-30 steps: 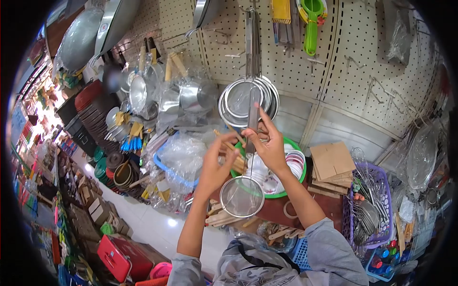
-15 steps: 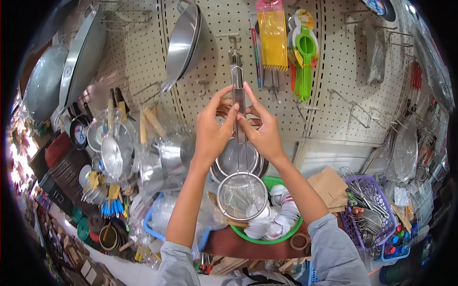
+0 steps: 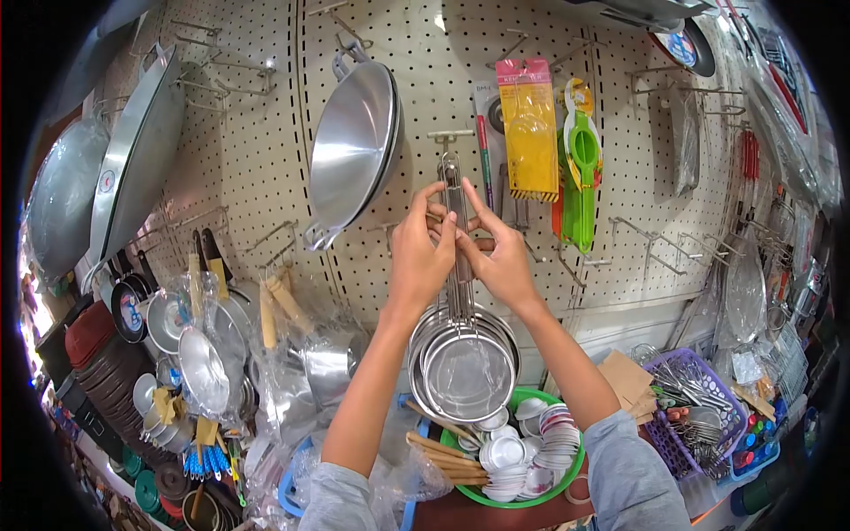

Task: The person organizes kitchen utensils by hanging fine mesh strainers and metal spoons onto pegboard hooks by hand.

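Both hands are up at the pegboard (image 3: 266, 159), pinching the long handle of a wire strainer (image 3: 469, 376) between them. The left hand (image 3: 423, 257) has thumb and fingertips closed on the handle from one side, and the right hand (image 3: 503, 261) does the same from the other, with its index finger sticking up along the metal. Held that high, the mesh bowl just hangs straight down, sitting in front of a stack of similar strainers on the same hook (image 3: 450, 137). The top of the handle is right under that hook, but whether it's actually on it is hard to tell. A big steel wok (image 3: 354, 150) hangs flat to the left, and a green squeezer (image 3: 582, 168) hangs to the right. A green basin (image 3: 567, 478) of small dishes sits below.
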Demonstrator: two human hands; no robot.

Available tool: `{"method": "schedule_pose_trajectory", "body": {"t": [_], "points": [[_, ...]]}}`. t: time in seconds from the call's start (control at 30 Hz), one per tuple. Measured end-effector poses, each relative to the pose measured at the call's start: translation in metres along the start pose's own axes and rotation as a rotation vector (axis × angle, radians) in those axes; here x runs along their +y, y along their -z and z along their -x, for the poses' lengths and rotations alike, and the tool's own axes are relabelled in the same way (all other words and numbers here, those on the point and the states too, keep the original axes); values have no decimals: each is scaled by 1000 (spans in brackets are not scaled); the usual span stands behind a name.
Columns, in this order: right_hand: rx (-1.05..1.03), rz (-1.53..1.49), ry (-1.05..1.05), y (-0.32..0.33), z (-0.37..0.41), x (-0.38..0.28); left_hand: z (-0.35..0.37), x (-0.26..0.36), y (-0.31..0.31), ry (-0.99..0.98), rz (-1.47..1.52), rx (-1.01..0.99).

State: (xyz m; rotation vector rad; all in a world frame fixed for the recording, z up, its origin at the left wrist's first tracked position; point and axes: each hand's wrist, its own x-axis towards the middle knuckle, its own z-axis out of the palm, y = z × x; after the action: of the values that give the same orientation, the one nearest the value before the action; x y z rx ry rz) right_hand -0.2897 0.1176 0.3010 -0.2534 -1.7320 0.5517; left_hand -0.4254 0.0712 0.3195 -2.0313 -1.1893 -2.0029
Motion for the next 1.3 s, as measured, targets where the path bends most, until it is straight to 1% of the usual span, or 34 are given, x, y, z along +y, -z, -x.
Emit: {"method": "schedule_pose_trajectory", "body": {"t": [0.13,0.17,0.27,0.37,0.47,0.57,0.67,0.77,0.97,1.17,1.3], "points": [[24,67,56,-3,-7,18,-6,-8,-1,-2,-27,-6],[17,69,17,-2,-8,17,-7,-8,-1,2,-35,-9],[7,91,-6,-2,-10,20,-10,-22,-5,-19,-16,-2],[15,132,63,-3,-15,35,-12,-24,-8,49,17,7],[63,182,156,-5,-17,38,-16,-36,-12,-20,1,18],[71,325,180,-3,-18,39,-18,-40,-17,-75,-28,71],[73,422,145,-4,-16,31,-19,-42,-20,-22,-20,78],[59,528,146,-1,-18,30,-19,-41,-22,-9,-17,72],[60,522,126,0,-18,32,-18,-43,-26,-141,-105,130],[39,524,175,-2,-13,40,-13,-51,-24,-132,-159,119],[58,521,185,-4,-5,45,-8,-45,-22,-91,-112,64]]}}
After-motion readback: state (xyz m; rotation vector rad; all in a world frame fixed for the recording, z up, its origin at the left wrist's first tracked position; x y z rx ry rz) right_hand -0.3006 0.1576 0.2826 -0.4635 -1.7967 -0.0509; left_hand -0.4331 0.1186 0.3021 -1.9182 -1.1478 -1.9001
